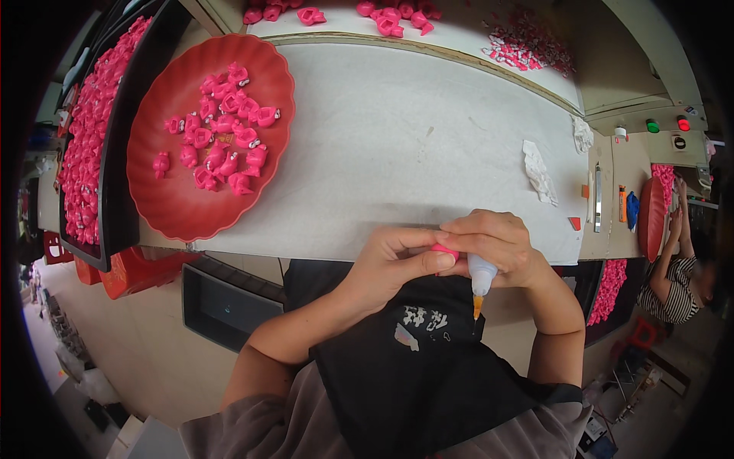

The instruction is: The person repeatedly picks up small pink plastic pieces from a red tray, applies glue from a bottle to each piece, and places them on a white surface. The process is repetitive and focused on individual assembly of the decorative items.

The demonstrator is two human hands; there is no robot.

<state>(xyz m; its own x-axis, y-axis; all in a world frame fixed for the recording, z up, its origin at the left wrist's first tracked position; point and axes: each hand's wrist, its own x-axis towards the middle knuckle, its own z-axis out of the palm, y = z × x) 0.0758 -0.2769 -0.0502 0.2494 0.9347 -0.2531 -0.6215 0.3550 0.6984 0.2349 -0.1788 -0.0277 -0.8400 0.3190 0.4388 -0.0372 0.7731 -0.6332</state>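
My left hand [390, 264] is closed, pinching a small glossy pink plastic figure part [445, 251] between thumb and fingers, just past the table's near edge. My right hand [501, 243] is closed around a translucent white squeeze bottle [481, 274] with an amber needle tip, which points down toward my black apron [382, 375]. The right fingertips also meet at the pink part, and fingers cover most of it. Left of my hands, a red scalloped plate [157, 203] carries several similar pink parts [224, 122], some showing hollow openings.
A black tray [122, 153] heaped with pink parts stands at far left. More pink parts [390, 23] lie on the back shelf. Crumpled tissue [539, 172] rests on the white table sheet [397, 138]. At far right a co-worker's striped sleeve [677, 294] shows.
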